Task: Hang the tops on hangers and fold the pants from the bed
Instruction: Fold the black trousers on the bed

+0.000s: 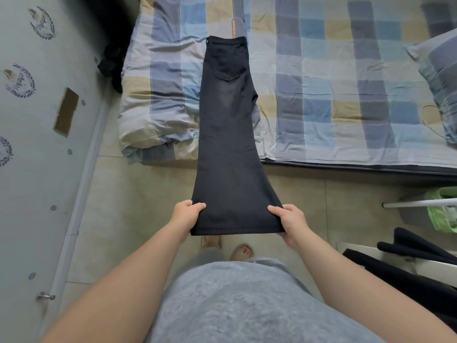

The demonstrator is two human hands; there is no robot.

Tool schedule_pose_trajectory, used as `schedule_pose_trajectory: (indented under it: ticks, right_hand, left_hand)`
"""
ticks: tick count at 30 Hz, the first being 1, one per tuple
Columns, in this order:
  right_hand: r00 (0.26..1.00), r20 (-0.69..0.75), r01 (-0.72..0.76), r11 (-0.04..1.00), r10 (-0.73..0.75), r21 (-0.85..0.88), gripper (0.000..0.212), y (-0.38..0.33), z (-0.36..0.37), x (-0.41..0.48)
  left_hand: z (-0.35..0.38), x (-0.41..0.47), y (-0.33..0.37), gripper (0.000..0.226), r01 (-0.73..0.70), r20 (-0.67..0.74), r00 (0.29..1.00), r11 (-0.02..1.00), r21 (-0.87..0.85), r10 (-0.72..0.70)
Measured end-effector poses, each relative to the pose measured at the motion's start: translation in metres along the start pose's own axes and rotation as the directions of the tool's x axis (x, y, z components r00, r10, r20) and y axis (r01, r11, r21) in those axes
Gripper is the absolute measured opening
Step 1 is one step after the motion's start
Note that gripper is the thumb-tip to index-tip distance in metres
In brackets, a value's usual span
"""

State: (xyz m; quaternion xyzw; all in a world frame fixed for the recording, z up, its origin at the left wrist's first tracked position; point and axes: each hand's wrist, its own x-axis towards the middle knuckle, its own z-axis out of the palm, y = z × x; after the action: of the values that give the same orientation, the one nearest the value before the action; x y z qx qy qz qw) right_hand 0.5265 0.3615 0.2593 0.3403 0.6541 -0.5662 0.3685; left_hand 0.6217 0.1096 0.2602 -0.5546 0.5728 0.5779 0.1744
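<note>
Two hem corners gripped — left hand [187, 215], right hand [291, 220]; pants [227, 134] cross bed [321, 70] edge.

Both bare forearms reach forward from 7 and 5 o'clock. The left grip [186, 215] and right grip [291, 220] sit level, thumbs on top, pinching the pants [227, 144] hem at its 9 and 3 o'clock corners.

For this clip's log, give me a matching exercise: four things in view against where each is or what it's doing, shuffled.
1. black pants
2. left hand
3. right hand
4. pillow

A. lies at the right edge of the bed
B. grips the pants' bottom right corner
C. stretched from bed to hands
D. grips the pants' bottom left corner

Pairs: 1-C, 2-D, 3-B, 4-A
</note>
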Motion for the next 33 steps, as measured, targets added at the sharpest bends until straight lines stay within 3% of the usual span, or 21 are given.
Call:
schedule_pose_trajectory:
  ticks: [2, 8, 13, 20, 25, 33]
  right_hand:
    - [0.999, 0.017, -0.044, 0.999, 0.044, -0.021, 0.032, 0.014, -0.011, -0.003]
    - [0.984, 0.062, -0.166, 0.986, 0.166, -0.009, 0.025, 0.024, -0.023, -0.01]
    - [0.986, 0.022, -0.169, 0.985, 0.168, 0.036, 0.026, -0.023, -0.013, -0.003]
    - [0.996, 0.015, -0.086, 0.988, 0.084, 0.129, 0.017, -0.133, 0.029, 0.038]
    - [0.994, -0.027, -0.102, 0.978, 0.108, 0.182, 0.019, -0.216, 0.077, 0.086]
    - [0.986, -0.046, -0.145, 0.961, 0.16, 0.233, 0.012, -0.364, 0.167, 0.184]
  left_hand:
    - [0.001, -0.009, -0.015, 0.03, 0.053, 0.004, 0.999, 0.999, 0.006, -0.053]
    - [0.006, -0.021, -0.021, 0.008, 0.143, 0.011, 0.99, 0.99, 0.013, -0.143]
    - [0.012, -0.009, 0.024, 0.002, 0.129, 0.03, 0.991, 0.986, -0.1, -0.127]
    - [0.02, 0.042, 0.135, 0.009, 0.143, 0.068, 0.989, 0.942, -0.304, -0.128]
    - [0.015, 0.101, 0.233, 0.028, 0.14, 0.084, 0.989, 0.926, -0.352, -0.118]
    - [0.011, 0.213, 0.379, 0.022, 0.231, 0.129, 0.973, 0.871, -0.433, -0.194]
